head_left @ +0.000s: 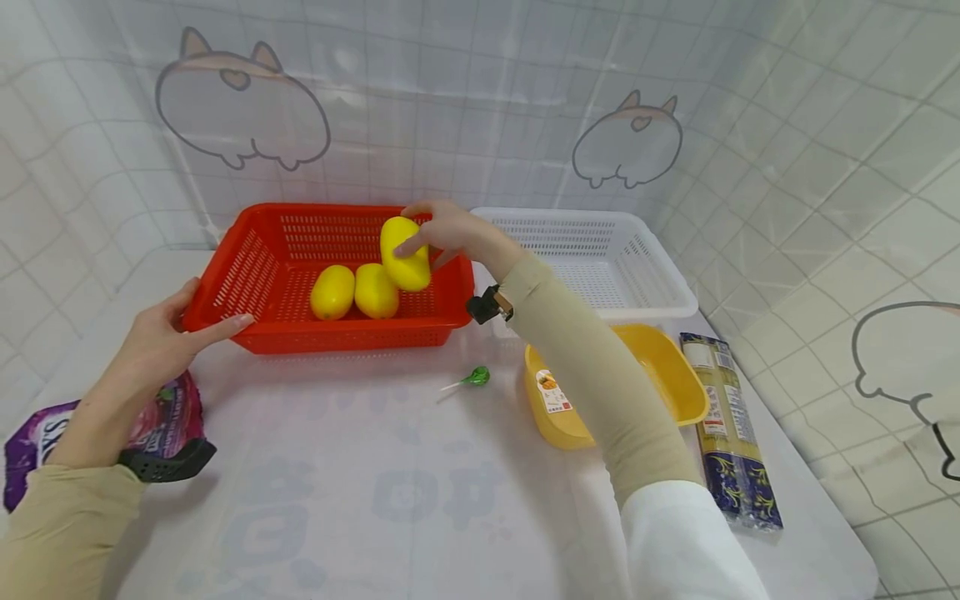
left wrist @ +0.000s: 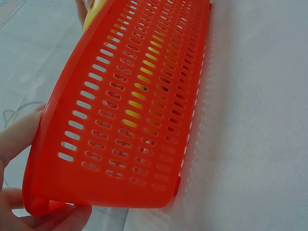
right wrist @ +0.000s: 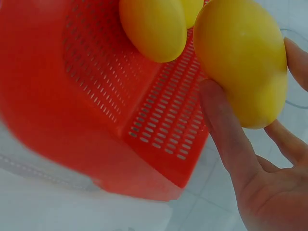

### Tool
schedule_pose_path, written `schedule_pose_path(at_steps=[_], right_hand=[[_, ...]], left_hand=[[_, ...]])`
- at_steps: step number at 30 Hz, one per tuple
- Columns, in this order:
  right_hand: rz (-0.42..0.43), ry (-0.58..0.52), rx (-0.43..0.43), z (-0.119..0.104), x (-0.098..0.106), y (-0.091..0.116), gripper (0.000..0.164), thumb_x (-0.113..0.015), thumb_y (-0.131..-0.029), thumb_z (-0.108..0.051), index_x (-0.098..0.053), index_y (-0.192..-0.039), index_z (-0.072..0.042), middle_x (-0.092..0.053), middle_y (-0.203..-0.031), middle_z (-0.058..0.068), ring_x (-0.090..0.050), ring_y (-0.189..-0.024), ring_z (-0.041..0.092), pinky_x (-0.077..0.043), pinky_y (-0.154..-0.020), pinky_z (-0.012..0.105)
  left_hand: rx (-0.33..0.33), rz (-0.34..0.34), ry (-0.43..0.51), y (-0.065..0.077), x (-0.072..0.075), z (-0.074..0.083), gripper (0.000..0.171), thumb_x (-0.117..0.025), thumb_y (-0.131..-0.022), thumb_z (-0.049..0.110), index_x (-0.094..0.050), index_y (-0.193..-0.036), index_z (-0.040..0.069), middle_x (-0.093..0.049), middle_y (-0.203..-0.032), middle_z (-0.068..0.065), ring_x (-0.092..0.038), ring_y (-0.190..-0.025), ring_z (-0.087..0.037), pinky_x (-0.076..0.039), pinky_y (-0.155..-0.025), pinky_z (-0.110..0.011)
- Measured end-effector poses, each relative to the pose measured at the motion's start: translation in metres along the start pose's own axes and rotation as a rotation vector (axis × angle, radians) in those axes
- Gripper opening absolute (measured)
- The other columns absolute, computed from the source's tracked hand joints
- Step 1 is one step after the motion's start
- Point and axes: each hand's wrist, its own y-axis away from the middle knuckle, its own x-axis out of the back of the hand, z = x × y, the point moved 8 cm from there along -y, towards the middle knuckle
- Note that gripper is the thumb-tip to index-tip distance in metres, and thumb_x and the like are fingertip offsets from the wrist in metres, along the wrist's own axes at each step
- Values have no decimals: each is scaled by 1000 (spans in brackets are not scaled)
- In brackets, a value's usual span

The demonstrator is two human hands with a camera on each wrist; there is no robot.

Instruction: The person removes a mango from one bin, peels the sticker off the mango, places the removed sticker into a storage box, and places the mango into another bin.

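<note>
My right hand [head_left: 457,231] holds a smooth yellow mango [head_left: 403,250] above the right part of a red plastic basket [head_left: 337,340]. In the right wrist view, thumb and fingers lie on opposite sides of the held mango [right wrist: 240,62]. Two more mangoes, one on the left [head_left: 333,292] and one on the right [head_left: 377,292], lie side by side on the basket floor. My left hand [head_left: 160,340] grips the basket's front left corner, its thumb over the front rim. Through the slots in the basket wall [left wrist: 110,120], the left wrist view shows some yellow.
A white basket [head_left: 600,313] stands right of the red one. Before it sits a yellow tub [head_left: 562,425], partly behind my right arm. Long noodle packs [head_left: 731,433] lie at the right edge, a green lollipop [head_left: 478,377] mid-table, and a purple bag [head_left: 176,412] under my left forearm.
</note>
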Motion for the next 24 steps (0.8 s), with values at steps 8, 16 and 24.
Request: schedule_pose_path(at_steps=[8, 16, 24], right_hand=[[-6, -13, -58, 6, -1, -15, 75, -79, -86, -22, -42, -151, -20, -42, -150, 5, -61, -113, 28, -60, -84, 33], [-33, -50, -106, 9, -7, -24, 74, -78, -86, -21, -42, -152, -20, -43, -149, 4, -60, -115, 26, -58, -91, 36], [-52, -85, -167, 18, -9, -31, 72, -74, -90, -19, -40, -153, -20, -40, -153, 3, -56, -122, 26, -55, -98, 38]], left_hand=[[0, 5, 0, 0, 0, 0, 111, -57, -89, 68, 17, -155, 19, -10, -162, -33, -22, -136, -54, -39, -98, -72], [0, 12, -7, 0, 0, 0, 112, -57, -88, 69, 17, -156, 18, -10, -162, -33, -22, -136, -55, -39, -97, -72], [-5, 8, -5, 1, -1, 1, 111, -57, -89, 68, 16, -156, 18, -9, -163, -31, -23, -136, -54, -44, -95, -67]])
